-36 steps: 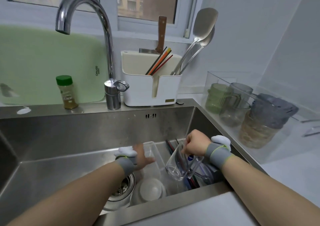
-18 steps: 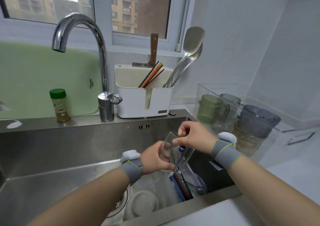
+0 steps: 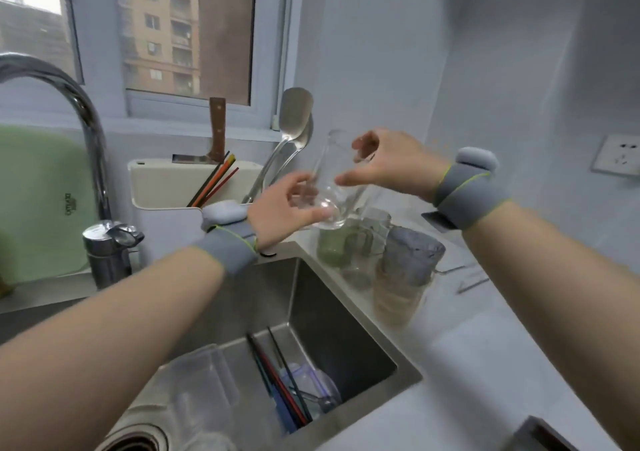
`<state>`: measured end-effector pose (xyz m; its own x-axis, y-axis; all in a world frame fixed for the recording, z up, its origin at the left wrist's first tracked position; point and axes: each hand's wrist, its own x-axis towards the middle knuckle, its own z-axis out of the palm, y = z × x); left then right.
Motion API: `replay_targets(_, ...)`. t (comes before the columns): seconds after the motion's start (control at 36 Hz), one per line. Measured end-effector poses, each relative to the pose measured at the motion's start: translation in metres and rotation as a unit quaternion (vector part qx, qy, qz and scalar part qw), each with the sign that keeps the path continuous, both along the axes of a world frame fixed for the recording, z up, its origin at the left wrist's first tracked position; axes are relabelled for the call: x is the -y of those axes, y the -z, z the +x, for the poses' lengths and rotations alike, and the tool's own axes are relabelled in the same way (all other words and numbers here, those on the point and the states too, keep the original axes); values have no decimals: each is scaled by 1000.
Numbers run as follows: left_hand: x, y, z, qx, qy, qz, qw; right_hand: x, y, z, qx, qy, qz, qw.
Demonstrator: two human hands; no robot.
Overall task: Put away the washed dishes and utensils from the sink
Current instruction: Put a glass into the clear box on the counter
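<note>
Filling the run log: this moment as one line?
glass | left hand grips base | right hand holds rim | chopsticks in sink

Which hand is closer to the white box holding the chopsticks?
Left. The left hand grips the base of the clear glass right beside the utensil holder; the right hand holds the glass top, farther right.
</note>
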<state>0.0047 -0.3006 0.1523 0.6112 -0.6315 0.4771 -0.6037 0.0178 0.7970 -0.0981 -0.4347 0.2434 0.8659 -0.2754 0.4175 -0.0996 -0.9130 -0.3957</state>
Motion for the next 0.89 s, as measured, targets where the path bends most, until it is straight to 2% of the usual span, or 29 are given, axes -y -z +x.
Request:
replay_targets(0.11, 47, -24, -6, -12, 0, -23, 1000, 51, -38, -26, 52, 108, 6, 993)
replay_targets(0.28, 101, -21, -18, -11, -23, -12, 1000, 103, -30, -51, -33, 233, -25, 972)
replay_targets(0.36, 127, -14, -26, 0, -29, 29, 999, 127, -5, -50, -86, 277, -34, 956)
replay_targets(0.5, 147, -2, -32, 25, -54, 75, 995, 155, 15, -47, -115, 288, 35, 950)
replay_targets(0.72, 154, -1, -34, 31, -59, 113, 991, 166, 21, -42, -140, 280, 14, 949)
replay_targets(0.89, 159, -1, -45, 96, -45, 201, 974, 163, 39, -37, -208, 272, 30, 939)
